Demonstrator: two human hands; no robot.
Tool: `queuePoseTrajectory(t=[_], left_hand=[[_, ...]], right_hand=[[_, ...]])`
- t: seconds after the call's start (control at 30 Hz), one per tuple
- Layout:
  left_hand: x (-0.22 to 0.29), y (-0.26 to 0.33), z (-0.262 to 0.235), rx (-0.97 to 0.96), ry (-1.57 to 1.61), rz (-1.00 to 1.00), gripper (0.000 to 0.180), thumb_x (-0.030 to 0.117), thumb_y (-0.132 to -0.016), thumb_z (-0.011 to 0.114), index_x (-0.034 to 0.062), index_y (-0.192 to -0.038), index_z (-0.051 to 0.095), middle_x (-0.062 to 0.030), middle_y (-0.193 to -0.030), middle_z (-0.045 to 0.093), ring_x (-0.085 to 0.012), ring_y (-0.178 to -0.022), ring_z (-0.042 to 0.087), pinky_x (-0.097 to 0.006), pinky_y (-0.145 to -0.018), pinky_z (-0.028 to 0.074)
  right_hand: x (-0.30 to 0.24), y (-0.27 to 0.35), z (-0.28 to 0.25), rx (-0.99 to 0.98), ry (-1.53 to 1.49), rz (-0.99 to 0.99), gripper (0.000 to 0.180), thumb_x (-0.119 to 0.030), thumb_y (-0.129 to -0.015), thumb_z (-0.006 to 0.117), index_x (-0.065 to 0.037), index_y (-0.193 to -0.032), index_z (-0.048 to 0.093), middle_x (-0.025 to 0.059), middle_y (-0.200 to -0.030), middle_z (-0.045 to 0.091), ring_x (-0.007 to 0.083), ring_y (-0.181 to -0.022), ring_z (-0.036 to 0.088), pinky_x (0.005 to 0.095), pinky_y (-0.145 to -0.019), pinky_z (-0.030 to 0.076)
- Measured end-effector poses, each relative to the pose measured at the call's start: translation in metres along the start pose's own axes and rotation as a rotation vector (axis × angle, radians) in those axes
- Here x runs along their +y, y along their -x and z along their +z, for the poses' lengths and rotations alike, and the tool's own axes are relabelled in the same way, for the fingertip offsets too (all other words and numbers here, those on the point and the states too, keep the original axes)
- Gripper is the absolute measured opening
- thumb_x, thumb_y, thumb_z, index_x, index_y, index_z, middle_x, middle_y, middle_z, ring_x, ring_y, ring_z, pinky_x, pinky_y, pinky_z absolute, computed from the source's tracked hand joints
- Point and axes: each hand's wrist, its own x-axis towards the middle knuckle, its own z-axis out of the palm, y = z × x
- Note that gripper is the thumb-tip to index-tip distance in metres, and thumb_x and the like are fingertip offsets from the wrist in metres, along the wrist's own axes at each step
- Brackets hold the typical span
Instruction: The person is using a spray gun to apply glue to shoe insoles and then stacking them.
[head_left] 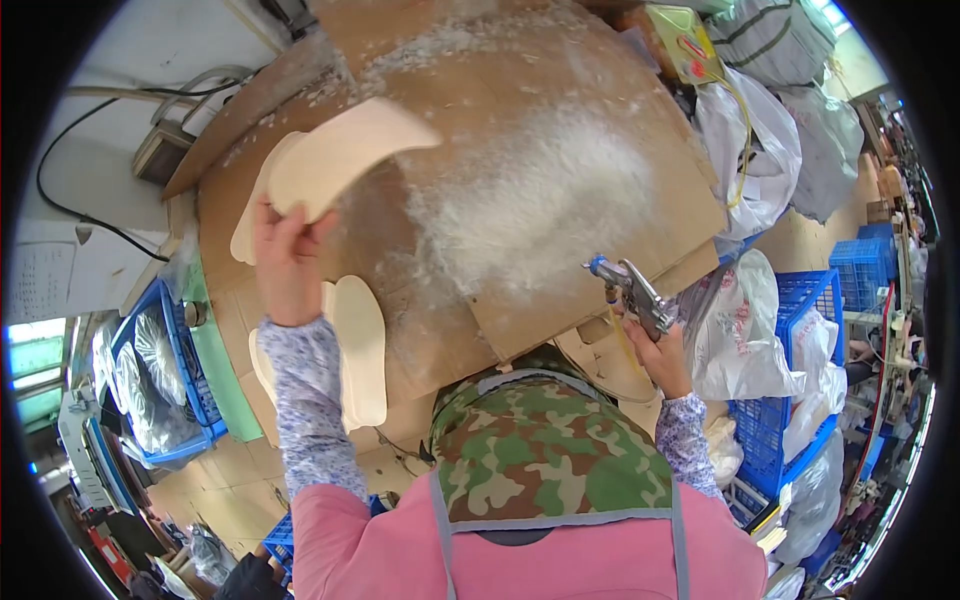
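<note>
Above brown cardboard (545, 325), a cream sole-shaped sheet (335, 160) was sensibly edge-pinched by the left hand (288, 265), a silver metal spray gun (638, 295) gripped by the right hand (660, 358).

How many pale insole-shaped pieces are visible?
4 at least: one piece in the left hand, one partly behind it, one left and one right of the forearm; others may be hidden.

Bright; left window (36, 360) glaring; raised insole (340, 155) blurred at tip; edges bent, 4 corners black.
</note>
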Motion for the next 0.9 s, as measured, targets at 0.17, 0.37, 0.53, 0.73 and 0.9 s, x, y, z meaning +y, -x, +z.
queuePoseTrajectory(t=[0.17, 0.37, 0.53, 0.73, 0.9], left_hand=[[-0.075, 0.047, 0.073, -0.097, 0.162, -0.258, 0.034, 0.002, -0.085, 0.048, 0.0066, -0.119, 0.044, -0.0081, -0.112, 0.055, -0.0201, -0.094, 0.061, -0.032, -0.076, 0.054], [-0.2, 0.105, 0.083, -0.028, -0.107, -0.598, 0.04, 0.0, -0.086, 0.046, 0.0022, -0.125, 0.036, -0.0133, -0.106, 0.053, -0.0209, -0.088, 0.061, -0.029, -0.069, 0.055], [-0.209, 0.129, 0.069, 0.036, -0.257, -0.511, 0.047, -0.002, -0.085, 0.044, -0.0002, -0.13, 0.031, -0.0147, -0.107, 0.053, -0.0192, -0.082, 0.061, -0.028, -0.067, 0.054], [-0.203, 0.126, 0.061, 0.008, -0.212, -0.544, 0.046, -0.002, -0.081, 0.044, -0.0035, -0.127, 0.039, -0.0139, -0.111, 0.053, -0.0171, -0.082, 0.059, -0.025, -0.064, 0.051], [-0.203, 0.13, 0.058, 0.042, -0.165, -0.556, 0.048, -0.002, -0.081, 0.044, -0.0047, -0.128, 0.04, -0.0146, -0.113, 0.052, -0.0166, -0.08, 0.059, -0.024, -0.061, 0.051]], right_hand=[[0.021, 0.008, -0.018, 0.034, -0.08, 0.0, 0.021, -0.009, -0.084, 0.063, -0.004, -0.104, 0.066, -0.0053, -0.057, 0.038, 0.0055, -0.053, 0.034, 0.0254, -0.047, 0.029], [0.017, 0.009, -0.032, -0.024, -0.102, 0.062, 0.021, -0.008, -0.084, 0.062, -0.003, -0.105, 0.064, -0.0051, -0.059, 0.046, 0.0055, -0.055, 0.039, 0.0245, -0.05, 0.034], [-0.003, -0.007, -0.018, -0.186, -0.025, -0.176, 0.029, -0.003, -0.081, 0.063, -0.001, -0.11, 0.059, 0.0073, -0.086, 0.063, 0.0158, -0.075, 0.058, 0.0264, -0.069, 0.046], [-0.025, -0.022, 0.025, -0.315, -0.079, -0.26, 0.032, -0.005, -0.083, 0.062, 0.0, -0.113, 0.053, 0.0138, -0.09, 0.061, 0.0246, -0.078, 0.059, 0.0311, -0.072, 0.047], [-0.035, -0.028, 0.036, -0.362, 0.018, -0.291, 0.027, -0.005, -0.083, 0.062, 0.0, -0.108, 0.053, 0.0142, -0.082, 0.059, 0.0252, -0.072, 0.058, 0.0318, -0.066, 0.046]])
